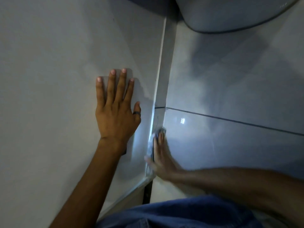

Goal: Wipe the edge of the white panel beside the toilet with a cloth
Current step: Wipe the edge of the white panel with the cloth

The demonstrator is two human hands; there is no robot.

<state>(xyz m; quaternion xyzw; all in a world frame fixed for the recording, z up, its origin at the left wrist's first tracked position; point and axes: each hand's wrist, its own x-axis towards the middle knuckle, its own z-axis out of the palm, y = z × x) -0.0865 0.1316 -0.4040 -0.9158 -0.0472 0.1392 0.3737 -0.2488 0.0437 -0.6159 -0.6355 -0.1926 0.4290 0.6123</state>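
Note:
The white panel [57, 71] fills the left half of the view, and its thin right edge [158, 76] runs from the top centre down to the lower middle. My left hand [116, 109] lies flat on the panel face, fingers spread, a dark ring on the thumb. My right hand [160, 155] is blurred and presses a small grey cloth [158, 131] against the lower part of the panel's edge. Most of the cloth is hidden between that hand and the edge. The toilet bowl [230, 12] shows at the top right.
Glossy pale floor tiles [238, 89] with a dark grout line [230, 120] lie right of the panel. A dark gap [147, 193] runs below the panel's lower corner. My blue denim clothing [181, 214] fills the bottom of the view.

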